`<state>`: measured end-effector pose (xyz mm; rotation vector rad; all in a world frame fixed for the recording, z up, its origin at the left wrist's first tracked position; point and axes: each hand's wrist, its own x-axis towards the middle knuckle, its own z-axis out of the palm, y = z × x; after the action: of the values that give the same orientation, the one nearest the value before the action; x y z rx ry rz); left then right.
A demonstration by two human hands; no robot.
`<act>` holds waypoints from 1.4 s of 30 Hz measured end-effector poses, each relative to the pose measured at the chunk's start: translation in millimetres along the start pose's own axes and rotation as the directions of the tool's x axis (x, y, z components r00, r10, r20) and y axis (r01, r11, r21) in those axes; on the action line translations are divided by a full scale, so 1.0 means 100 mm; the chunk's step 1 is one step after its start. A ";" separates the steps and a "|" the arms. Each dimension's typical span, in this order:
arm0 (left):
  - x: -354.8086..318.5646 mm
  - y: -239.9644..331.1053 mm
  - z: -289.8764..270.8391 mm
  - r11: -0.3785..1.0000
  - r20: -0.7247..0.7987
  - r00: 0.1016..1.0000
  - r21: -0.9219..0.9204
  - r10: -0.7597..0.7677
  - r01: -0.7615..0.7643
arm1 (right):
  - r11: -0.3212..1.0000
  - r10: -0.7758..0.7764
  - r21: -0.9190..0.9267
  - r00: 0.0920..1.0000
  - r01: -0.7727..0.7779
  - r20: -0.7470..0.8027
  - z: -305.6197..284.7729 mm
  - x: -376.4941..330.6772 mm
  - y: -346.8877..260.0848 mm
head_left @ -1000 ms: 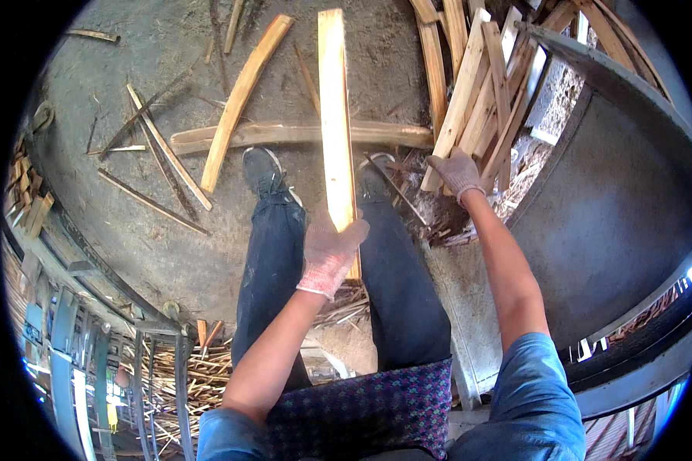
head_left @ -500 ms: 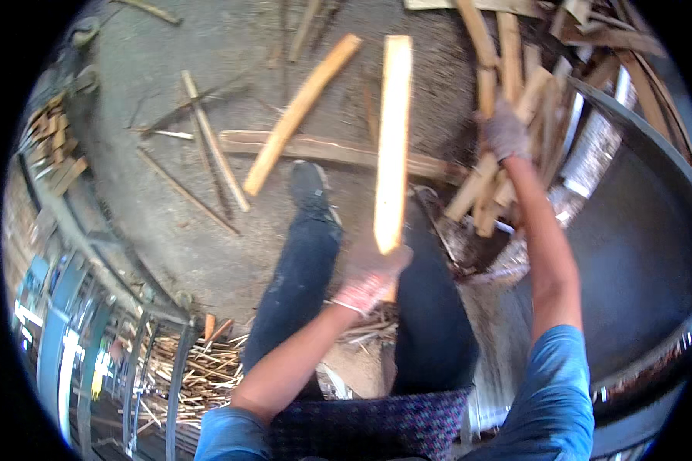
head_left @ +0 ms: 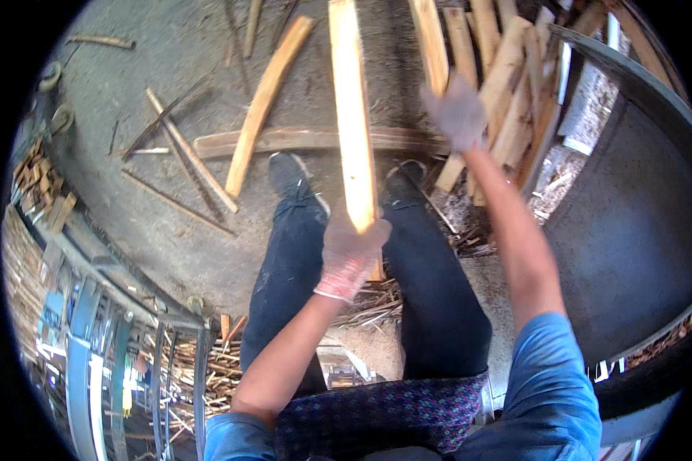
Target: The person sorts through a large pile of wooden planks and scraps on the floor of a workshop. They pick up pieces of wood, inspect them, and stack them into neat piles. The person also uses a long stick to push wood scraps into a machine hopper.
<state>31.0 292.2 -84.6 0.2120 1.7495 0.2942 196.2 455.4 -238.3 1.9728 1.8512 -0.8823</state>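
Observation:
My left hand [head_left: 352, 250], in a pale glove with a reddish cuff, is closed around the lower end of a long, light wooden slat [head_left: 354, 115]. That slat points away from me between my legs, its top running to the upper edge of the picture. Over at the right, my gloved right hand [head_left: 457, 114] is blurred by motion, its fingers closed at the near end of another wooden slat [head_left: 430, 46]. Just beyond that hand lies a pile of wooden slats [head_left: 507, 73], overlapping and leaning at various angles.
A curved plank [head_left: 265, 107] crosses a long board [head_left: 300, 140] on the floor before my feet. Thin sticks [head_left: 188, 150] lie farther left. A large grey metal sheet [head_left: 623, 184] borders the right side. A metal frame [head_left: 181, 316] and scrap wood [head_left: 200, 376] are at lower left.
My right hand has moved left, away from the middle of the pile, with a slat at its fingers. My left hand still grips its slat; the whole view has shifted slightly.

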 end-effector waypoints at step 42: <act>2.45 0.07 1.58 0.887 0.386 0.801 -0.255 0.458 -0.384 | 0.512 0.370 0.744 0.892 -0.428 0.259 -0.50 0.58 3.28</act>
<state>137.3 385.0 -339.5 0.5141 1.2052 0.6636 525.7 489.0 -298.4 2.6417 0.8695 -1.7784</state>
